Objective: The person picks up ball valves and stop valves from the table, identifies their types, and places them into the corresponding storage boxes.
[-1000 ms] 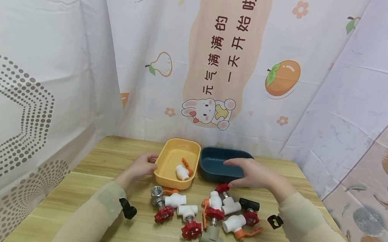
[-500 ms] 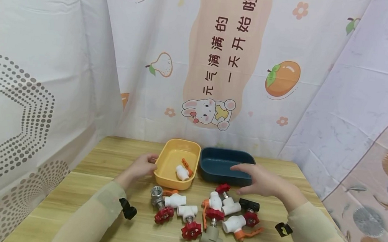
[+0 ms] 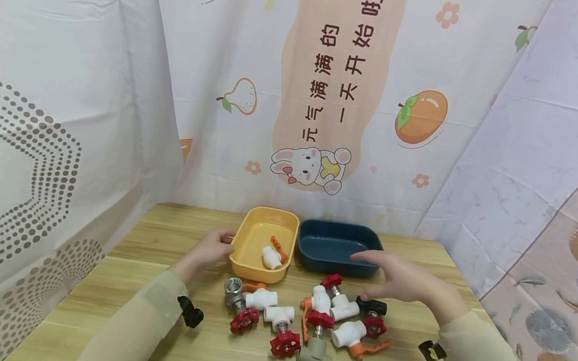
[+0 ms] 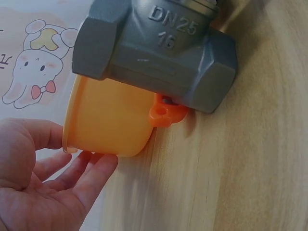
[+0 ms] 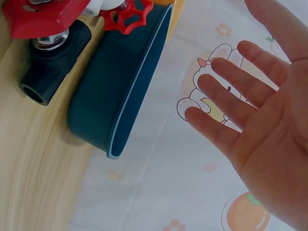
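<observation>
A yellow tray [image 3: 258,238] is steadied on the table [image 3: 160,232] by the left hand [image 3: 210,247] while a reach on the other side is judged to be the step in hand. The tray's left rim and outer wall are met by the left hand's curved thumb and fingers, and a light hold appears to be kept. Inside the tray, just right of the left hand, a white valve with an orange lever [image 3: 272,257] is seen. Between the hands, on the person's side, are laid a metal valve [image 3: 234,292], a white tee valve [image 3: 279,315] and a beige tee valve [image 3: 315,356]. A blue tray [image 3: 333,266] is set just left of the right hand [image 3: 404,279], which is poised in the air, palm turned inward, fingers extended and spread, nothing grasped. Below its thumb a black tee valve [image 3: 375,307] is seen; by the right wrist view, the fingers are held well apart from it. For that valve to be lifted, the right hand would need to be lowered and its fingers closed, with the tray kept from tipping.
</observation>
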The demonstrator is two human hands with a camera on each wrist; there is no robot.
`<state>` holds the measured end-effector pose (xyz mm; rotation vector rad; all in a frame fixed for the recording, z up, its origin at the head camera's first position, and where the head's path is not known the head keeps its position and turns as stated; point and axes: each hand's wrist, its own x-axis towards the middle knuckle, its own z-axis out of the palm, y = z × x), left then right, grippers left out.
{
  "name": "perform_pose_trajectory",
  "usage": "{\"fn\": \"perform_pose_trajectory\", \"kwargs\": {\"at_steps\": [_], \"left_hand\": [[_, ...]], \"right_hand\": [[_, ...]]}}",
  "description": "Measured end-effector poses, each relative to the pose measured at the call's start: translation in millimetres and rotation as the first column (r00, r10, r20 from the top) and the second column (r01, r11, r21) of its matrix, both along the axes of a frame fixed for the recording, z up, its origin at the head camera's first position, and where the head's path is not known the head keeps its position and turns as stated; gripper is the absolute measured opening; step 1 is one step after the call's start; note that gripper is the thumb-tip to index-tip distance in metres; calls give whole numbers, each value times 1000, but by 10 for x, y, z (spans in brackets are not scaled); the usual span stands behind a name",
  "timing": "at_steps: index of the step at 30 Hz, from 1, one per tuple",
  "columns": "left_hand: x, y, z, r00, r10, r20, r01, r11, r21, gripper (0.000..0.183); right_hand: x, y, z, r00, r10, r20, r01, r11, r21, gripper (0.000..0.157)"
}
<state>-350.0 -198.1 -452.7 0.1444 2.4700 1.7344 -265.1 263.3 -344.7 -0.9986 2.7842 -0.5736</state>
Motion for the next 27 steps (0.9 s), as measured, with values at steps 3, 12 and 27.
{"fn": "perform_pose_trajectory", "kwargs": {"at_steps": [3,12,27], "left_hand": [[0,-1,-4,1000,3,2,-3,1000,2,57],[-17,-9,-20,1000,11,12,-11,1000,1,57],[24,14,-7,1000,8,8,-8,1000,2,60]], "right_hand": [[24,24,-26,1000,-3,3,3,1000,0,78],[51,73,-144,1000,28,4,-28,999,23,76],[127,78,-330,997,53,50,-55,997,44,78]]}}
